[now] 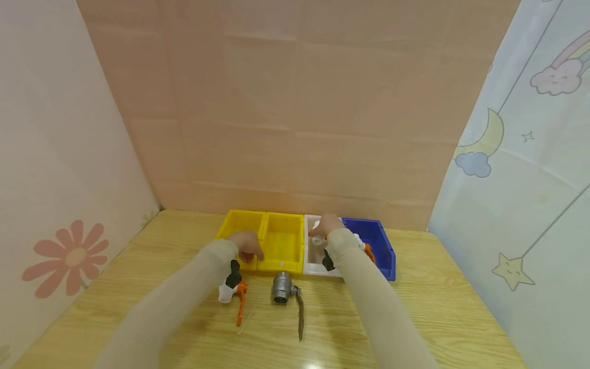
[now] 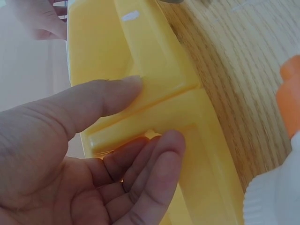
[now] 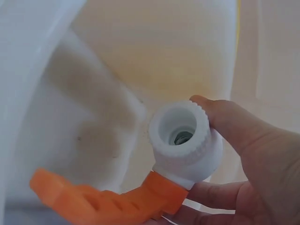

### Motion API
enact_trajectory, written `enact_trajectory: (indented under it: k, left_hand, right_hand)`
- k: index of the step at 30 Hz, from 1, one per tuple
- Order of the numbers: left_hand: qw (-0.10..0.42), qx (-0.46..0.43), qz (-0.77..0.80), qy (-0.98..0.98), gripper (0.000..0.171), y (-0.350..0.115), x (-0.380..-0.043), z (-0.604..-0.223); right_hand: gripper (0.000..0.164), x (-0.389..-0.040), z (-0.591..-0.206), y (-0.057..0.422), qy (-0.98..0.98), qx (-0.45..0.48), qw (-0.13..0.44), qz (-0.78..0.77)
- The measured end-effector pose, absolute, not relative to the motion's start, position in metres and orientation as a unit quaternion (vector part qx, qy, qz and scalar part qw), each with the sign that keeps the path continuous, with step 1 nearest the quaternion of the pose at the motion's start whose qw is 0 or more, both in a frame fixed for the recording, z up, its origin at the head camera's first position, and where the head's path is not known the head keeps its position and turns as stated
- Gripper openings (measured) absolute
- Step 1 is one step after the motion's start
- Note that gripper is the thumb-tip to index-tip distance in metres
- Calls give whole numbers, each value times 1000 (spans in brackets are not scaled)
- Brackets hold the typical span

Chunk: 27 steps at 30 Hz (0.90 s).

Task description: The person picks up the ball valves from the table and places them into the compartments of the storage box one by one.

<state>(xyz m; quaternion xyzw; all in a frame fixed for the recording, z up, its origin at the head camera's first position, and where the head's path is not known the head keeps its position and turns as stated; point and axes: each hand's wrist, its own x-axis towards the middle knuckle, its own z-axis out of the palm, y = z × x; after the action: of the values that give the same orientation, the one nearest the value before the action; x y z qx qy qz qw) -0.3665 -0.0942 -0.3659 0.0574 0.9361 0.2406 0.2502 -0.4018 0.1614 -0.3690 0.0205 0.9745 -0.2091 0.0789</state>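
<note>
While the person's right hand (image 1: 329,224) is pinching a white plastic valve with a ribbed orange lever (image 3: 164,185), the piece is sitting directly at the fingers, within the outline of a white plastic bin (image 1: 319,269); whether it is touching the bin's floor cannot be told.

Orientation: thumb pressing one side of the white body, other fingers supporting from below; round threaded-looking mouth facing the wrist camera; orange lever extending away from the palm, toward the lower left of that view. Nearer hand: right, well apart from the left.

Left hand (image 1: 246,242): hovering at the divider between two yellow plastic bins (image 1: 282,241), thumb and bent fingers standing apart, nothing being pinched; contact with the rim remaining uncertain.

Also present:
- Second white-and-orange plastic valve (image 1: 226,293), lying on the light wood-grain surface (image 1: 438,307) just beside the left wrist, its lever running toward the person.
- Grey metal valve with a long dark lever (image 1: 282,288), lying between the forearms, lever pointing toward the person.
- Blue plastic bin (image 1: 388,261), adjoining the white one and holding white-and-orange parts (image 1: 369,249).

Markings: small white patch (image 2: 130,16) showing on a yellow rim; no brand or writing is reading legibly.
</note>
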Motion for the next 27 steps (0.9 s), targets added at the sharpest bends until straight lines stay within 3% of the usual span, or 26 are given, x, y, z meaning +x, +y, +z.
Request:
enact_trajectory:
  k: [27]
  left_hand:
    - [258,54,240,934,19,-93,-365,-362]
  right_hand:
    - [22,-413,-415,164,979,-9,57,-196]
